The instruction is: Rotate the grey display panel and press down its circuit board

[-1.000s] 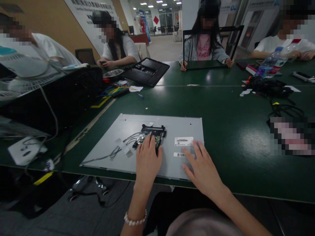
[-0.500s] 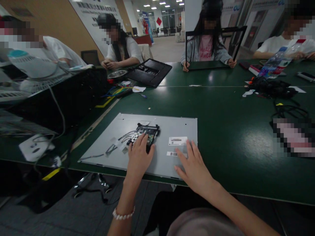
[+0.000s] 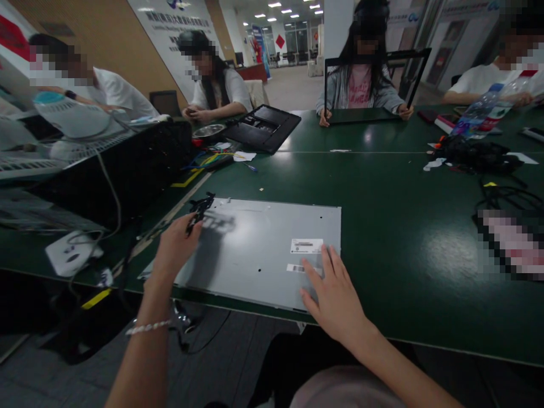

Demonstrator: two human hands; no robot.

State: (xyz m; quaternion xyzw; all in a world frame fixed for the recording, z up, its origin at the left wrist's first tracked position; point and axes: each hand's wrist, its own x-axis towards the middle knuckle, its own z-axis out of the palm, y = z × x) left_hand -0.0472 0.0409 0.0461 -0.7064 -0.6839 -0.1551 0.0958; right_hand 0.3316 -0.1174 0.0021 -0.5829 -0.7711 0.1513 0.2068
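Note:
A grey metal display panel (image 3: 250, 238) lies flat on the green table, with white printed labels near its right edge. My left hand (image 3: 176, 243) is closed around a circuit board in a black frame (image 3: 199, 209). It holds the board tilted up above the panel's left side, and a shadow falls on the metal below. The hand and the tilt hide most of the board and its cables. My right hand (image 3: 334, 292) lies on the panel's right edge beside the labels, fingers stretched out and holding nothing.
On the left stand a dark box (image 3: 127, 170) with white baskets and a white device (image 3: 72, 252) with a cable. A black plastic cover (image 3: 263, 127) and a small screwdriver (image 3: 250, 167) lie farther back. Opposite, a person grips a black frame (image 3: 361, 116). Bottles (image 3: 480, 113) and cables (image 3: 471, 153) occupy the right.
My left hand has gripped the framed circuit board, lifted it off the middle of the panel and carried it left. My right hand has stayed at the panel's right edge.

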